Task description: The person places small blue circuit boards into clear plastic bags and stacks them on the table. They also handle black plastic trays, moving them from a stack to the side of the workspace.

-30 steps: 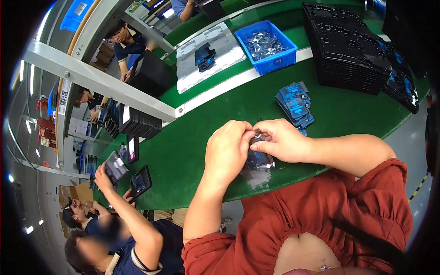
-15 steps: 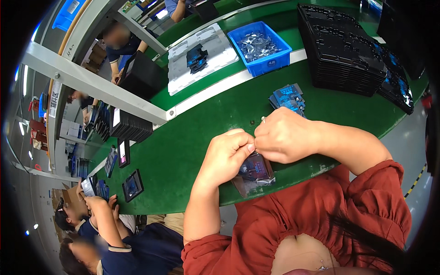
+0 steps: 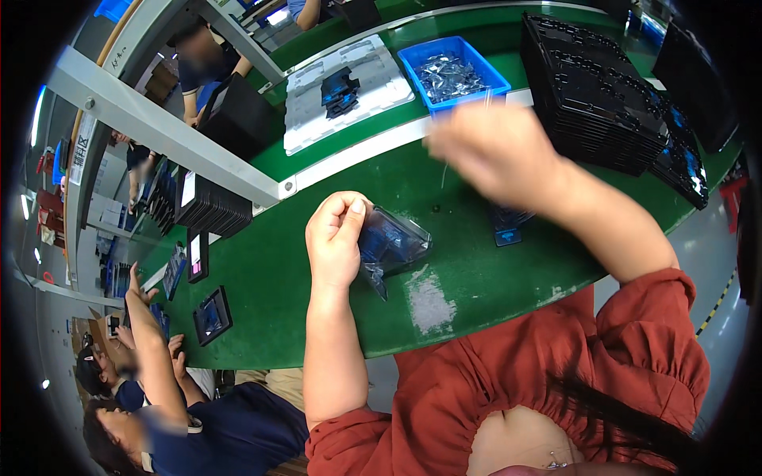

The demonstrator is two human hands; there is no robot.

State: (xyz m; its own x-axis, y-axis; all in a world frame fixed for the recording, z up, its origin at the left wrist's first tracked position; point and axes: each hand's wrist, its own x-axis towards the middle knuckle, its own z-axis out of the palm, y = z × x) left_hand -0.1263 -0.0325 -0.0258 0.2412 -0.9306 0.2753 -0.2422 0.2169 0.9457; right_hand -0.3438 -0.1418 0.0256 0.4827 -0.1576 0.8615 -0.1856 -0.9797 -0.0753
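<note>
My left hand (image 3: 335,242) is closed, thumb against curled fingers, on the edge of a clear plastic bag (image 3: 378,278) over the green bench. Inside the bag lies a flat dark piece (image 3: 393,238) with blue markings. My right hand (image 3: 502,151), blurred by motion, is raised in front of the blue bin with its fingers curled. A thin clear strip (image 3: 444,176) shows beneath its fingers and seems held in them. Under the right wrist is a pile of flat blue and dark pieces (image 3: 508,235), largely hidden by the hand and forearm.
The blue bin (image 3: 502,86) holds many small shiny packets. Beside it a white tray (image 3: 305,131) bears dark pieces. Stacked black trays (image 3: 599,103) stand at the right. A metal frame post (image 3: 175,131) crosses the left. Co-workers sit at the left and across the bench.
My hands, together over the bagged piece before, have parted. The left has moved left and lifted the bag; the right has risen toward the blue bin, now covering much of the pile.
</note>
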